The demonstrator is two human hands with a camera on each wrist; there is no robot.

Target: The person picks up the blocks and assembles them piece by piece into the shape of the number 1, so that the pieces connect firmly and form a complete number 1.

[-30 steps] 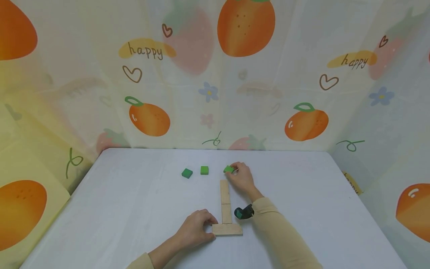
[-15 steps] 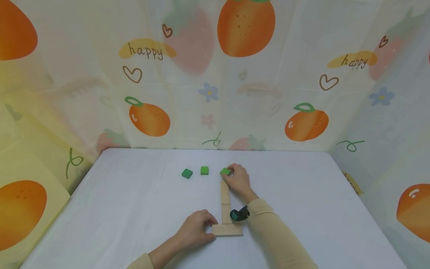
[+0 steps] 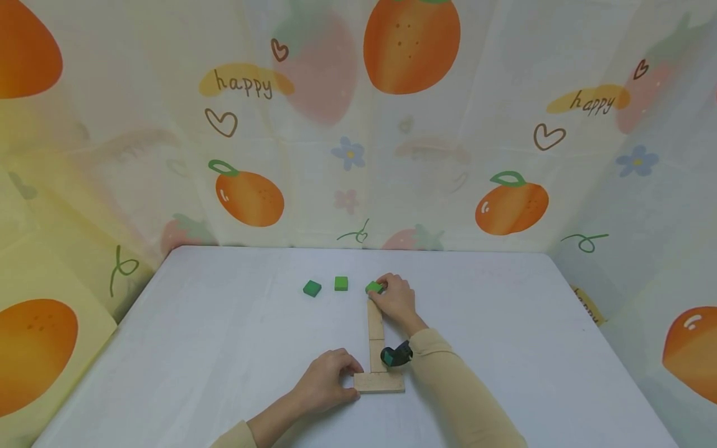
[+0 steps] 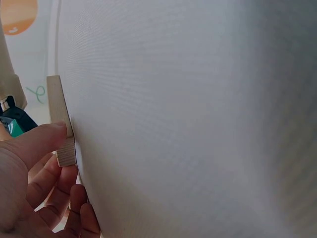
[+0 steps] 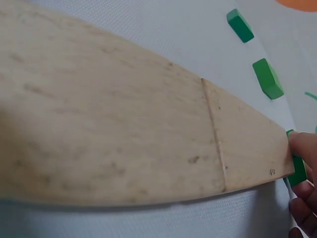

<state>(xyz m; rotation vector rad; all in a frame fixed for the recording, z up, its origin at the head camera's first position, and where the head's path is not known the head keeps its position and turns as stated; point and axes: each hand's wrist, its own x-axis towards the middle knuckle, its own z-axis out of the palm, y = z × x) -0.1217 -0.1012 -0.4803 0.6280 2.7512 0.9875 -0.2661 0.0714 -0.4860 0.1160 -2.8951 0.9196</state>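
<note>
In the head view a pale wooden block [image 3: 379,383] lies crosswise near the front. Two more wooden blocks, a nearer one [image 3: 378,356] and a farther one [image 3: 375,320], run end to end away from its middle. My left hand [image 3: 327,381] pinches the left end of the crosswise block, thumb on the near side and fingers on the far side. With thumb and fingers, my right hand [image 3: 396,298] holds a light green block [image 3: 372,287] at the far end of the wooden row. The right wrist view shows that green block [image 5: 298,171] right at the wood's end, partly covered by the thumb.
Left of the row's far end lie a light green block [image 3: 341,284] and a darker green block [image 3: 312,289] on the white table [image 3: 224,330]. A black wrist device [image 3: 398,354] hangs close over the row. A fruit-printed curtain [image 3: 313,186] stands behind the table.
My right hand has moved slightly left and nearer, bringing the light green block to the far end of the wooden row. My left hand has stayed on the crosswise block.
</note>
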